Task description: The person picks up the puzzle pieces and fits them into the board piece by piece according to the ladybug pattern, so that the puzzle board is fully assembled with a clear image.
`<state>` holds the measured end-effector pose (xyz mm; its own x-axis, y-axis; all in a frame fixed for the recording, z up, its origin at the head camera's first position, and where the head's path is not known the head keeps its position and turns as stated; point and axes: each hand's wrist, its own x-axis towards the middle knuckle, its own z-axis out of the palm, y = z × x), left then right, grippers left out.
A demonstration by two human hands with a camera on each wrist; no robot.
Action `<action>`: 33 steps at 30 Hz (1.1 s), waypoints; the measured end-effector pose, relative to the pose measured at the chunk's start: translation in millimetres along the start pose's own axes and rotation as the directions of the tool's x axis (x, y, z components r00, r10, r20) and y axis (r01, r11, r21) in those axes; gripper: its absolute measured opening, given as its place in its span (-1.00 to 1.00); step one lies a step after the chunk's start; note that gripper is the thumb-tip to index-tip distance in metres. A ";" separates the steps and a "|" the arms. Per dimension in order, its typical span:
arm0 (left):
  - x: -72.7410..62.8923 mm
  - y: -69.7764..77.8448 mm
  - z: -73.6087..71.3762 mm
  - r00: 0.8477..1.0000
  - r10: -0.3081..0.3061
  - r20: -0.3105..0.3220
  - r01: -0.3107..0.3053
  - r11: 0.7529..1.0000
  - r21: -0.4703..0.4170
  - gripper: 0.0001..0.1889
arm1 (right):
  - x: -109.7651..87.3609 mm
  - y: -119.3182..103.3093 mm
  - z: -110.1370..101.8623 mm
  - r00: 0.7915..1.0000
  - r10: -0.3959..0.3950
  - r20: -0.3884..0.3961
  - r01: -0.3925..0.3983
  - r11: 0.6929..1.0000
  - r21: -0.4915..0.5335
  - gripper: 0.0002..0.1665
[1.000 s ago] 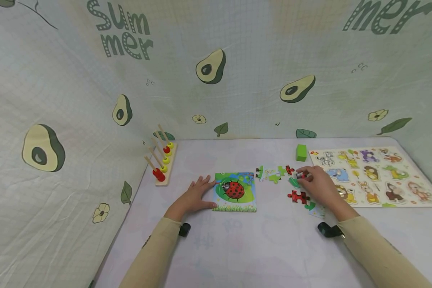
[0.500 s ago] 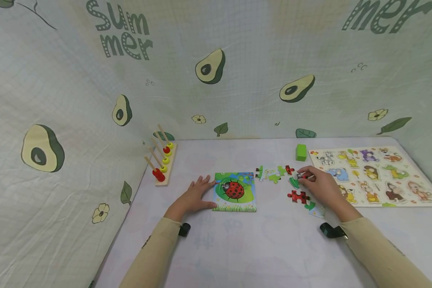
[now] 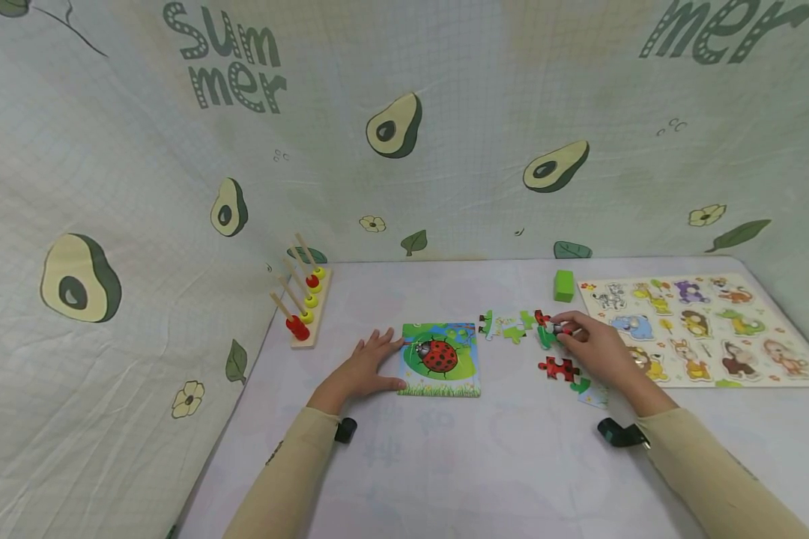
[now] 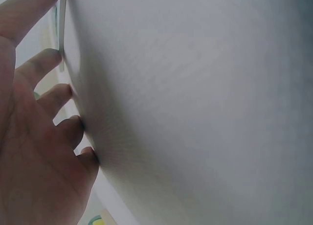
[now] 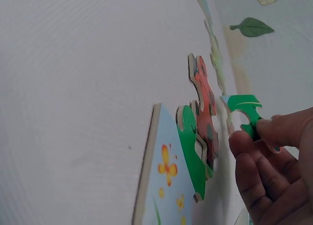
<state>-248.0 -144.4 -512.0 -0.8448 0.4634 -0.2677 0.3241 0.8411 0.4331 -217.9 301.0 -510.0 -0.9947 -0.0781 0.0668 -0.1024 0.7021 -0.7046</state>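
My left hand (image 3: pixel 367 367) rests at the left side of a square ladybug picture board (image 3: pixel 440 359), its spread thumb and index finger at the edge. In the left wrist view its fingertips (image 4: pixel 62 92) touch the table. My right hand (image 3: pixel 596 348) pinches a green jigsaw piece (image 5: pixel 247 105) with a light-blue corner between thumb and fingers. Below that hand lie a red black-spotted jigsaw piece (image 3: pixel 559 368) and a blue-and-green piece (image 3: pixel 593 394). Pale green-and-white jigsaw pieces (image 3: pixel 505 326) lie between board and hand, with a small red part (image 3: pixel 541 317) beside them.
A green block (image 3: pixel 564 286) stands at the back. An animal puzzle board (image 3: pixel 708 329) lies at the right, partly behind my right hand. At the back left is a wooden peg stand (image 3: pixel 320 307) with red and yellow beads. Printed cloth walls (image 3: pixel 472 209) enclose the table.
The pinched jigsaw piece has shifted slightly left and turned, its green part now closer to the small red part. My left hand and the ladybug board have stayed put.
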 end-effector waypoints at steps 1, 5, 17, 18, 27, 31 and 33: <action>-0.1 0.1 -0.2 1.000 0.000 0.001 0.000 1.000 -0.001 -0.06 | 0.0 -0.5 0.3 1.000 0.001 0.004 -0.001 1.000 0.005 -0.65; -0.7 0.0 -1.0 1.000 0.006 0.001 -0.006 1.000 -0.004 -0.06 | 0.4 -2.2 1.8 1.000 -0.012 0.006 0.012 1.000 -0.002 -0.66; -0.2 -0.1 -0.5 1.000 0.000 0.003 0.000 1.000 -0.009 -0.07 | -1.7 -8.5 11.4 0.999 -0.043 0.021 0.043 0.999 0.006 -0.66; -0.1 -0.2 -0.3 1.000 0.001 0.002 -0.001 1.000 -0.009 -0.07 | -1.8 -9.2 12.9 0.999 -0.047 0.019 0.047 0.999 0.008 -0.67; 0.1 -0.9 0.5 1.000 0.008 -0.003 -0.008 1.000 -0.008 -0.06 | -1.2 -17.5 25.5 0.995 -0.098 0.024 0.097 0.993 0.062 -0.68; 0.7 -1.6 0.8 1.000 0.006 -0.004 -0.006 1.000 -0.001 -0.05 | -0.6 -22.6 31.3 0.995 -0.092 0.036 0.088 0.992 0.086 -0.67; 1.0 -1.9 0.8 1.000 0.007 -0.006 -0.007 1.000 0.001 -0.05 | -0.3 -25.4 34.2 0.995 -0.092 0.039 0.088 0.991 0.098 -0.68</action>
<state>-249.1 -145.3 -513.8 -0.8448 0.4680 -0.2594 0.3307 0.8377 0.4346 -214.8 259.0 -516.3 -0.9800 -0.1696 0.1039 -0.1880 0.6198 -0.7619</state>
